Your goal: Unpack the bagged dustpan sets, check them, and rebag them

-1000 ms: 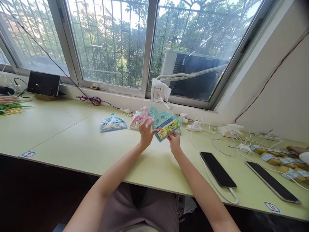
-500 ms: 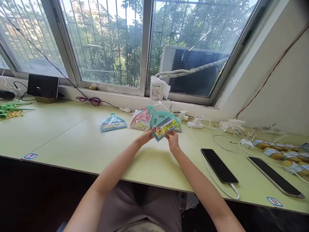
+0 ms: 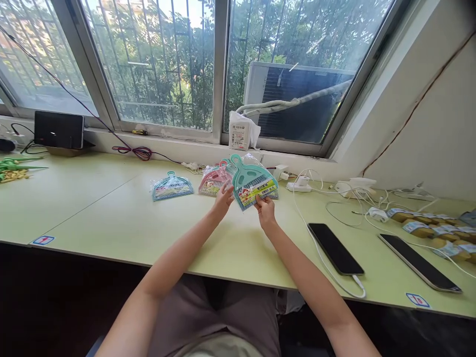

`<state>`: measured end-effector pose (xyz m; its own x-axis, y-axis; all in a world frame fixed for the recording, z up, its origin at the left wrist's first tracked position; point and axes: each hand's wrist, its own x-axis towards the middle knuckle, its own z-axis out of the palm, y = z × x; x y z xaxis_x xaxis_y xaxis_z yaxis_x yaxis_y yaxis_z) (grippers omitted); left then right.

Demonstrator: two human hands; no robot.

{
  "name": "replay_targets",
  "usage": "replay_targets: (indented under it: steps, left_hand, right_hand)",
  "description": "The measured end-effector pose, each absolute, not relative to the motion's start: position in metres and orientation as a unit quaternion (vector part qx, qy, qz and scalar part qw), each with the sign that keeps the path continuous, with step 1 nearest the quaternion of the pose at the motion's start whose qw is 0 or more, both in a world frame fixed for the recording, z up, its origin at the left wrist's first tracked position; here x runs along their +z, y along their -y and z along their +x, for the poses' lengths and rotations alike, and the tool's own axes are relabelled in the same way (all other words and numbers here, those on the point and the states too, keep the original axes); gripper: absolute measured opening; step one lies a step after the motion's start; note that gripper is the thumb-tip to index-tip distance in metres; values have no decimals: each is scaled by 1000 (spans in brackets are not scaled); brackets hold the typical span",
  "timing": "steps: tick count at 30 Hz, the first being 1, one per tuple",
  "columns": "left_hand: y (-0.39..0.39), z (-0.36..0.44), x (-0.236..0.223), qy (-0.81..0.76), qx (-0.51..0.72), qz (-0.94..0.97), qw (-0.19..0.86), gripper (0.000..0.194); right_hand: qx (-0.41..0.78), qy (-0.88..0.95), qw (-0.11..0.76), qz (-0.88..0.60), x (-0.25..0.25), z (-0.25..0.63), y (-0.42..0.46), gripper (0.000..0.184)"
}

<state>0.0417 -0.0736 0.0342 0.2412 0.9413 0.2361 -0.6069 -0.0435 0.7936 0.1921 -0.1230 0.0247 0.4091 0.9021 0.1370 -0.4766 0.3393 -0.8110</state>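
Note:
A teal mini dustpan and brush set (image 3: pixel 250 181) in clear wrap, with a colourful label along its lower edge, is held up above the pale green table (image 3: pixel 111 218). My left hand (image 3: pixel 223 198) pinches its lower left corner. My right hand (image 3: pixel 265 210) pinches the bottom edge under the label. Just behind it a pink set (image 3: pixel 212 180) lies on the table. A light blue set (image 3: pixel 171 187) lies further left.
Two dark phones (image 3: pixel 334 248) (image 3: pixel 418 267) lie at right with white cables and chargers (image 3: pixel 357 187). Several wrapped yellowish items (image 3: pixel 431 233) sit at far right. A white packet (image 3: pixel 240 134) stands on the sill. A black device (image 3: pixel 58 130) and green items (image 3: pixel 15 168) are at far left.
The teal set has been lifted slightly and turned more upright, with both hands shifting along its lower edge. The view has tipped down and to the right a little.

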Motion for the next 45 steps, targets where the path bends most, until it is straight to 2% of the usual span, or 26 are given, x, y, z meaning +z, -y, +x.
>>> replay_targets:
  steps: [9,14,19,26,30,37,41,45]
  left_hand:
    - [98,62,26,-163,522,461,698,78]
    - [92,56,28,-197,526,466,684,63]
    - [87,51,30,-204,523,467,683,60]
    - [81,53,18,-210,501,483,686,68]
    - [84,53,17,-200,487,494,692,73]
    - [86,53,20,-241,501,475,682,64]
    - [80,50,21,-236,505,477,680,57]
    - [80,49,21,-229,482,486,692,58]
  right_hand:
    - [469,317,751,-340,26,189,125,30]
    - [506,333,720,-339,32,194,122,30]
    - [551,307,690,-355,38,203,120,29]
    - [574,242,663,-416,37,215,111,37]
    - [583,239,648,-428,32,222,110,48]
    - [575,290,646,-410,34,225,108,61]
    - [563,308,654,-401,36,222,108,54]
    - [561,284,653,-422,34,225,107,45]
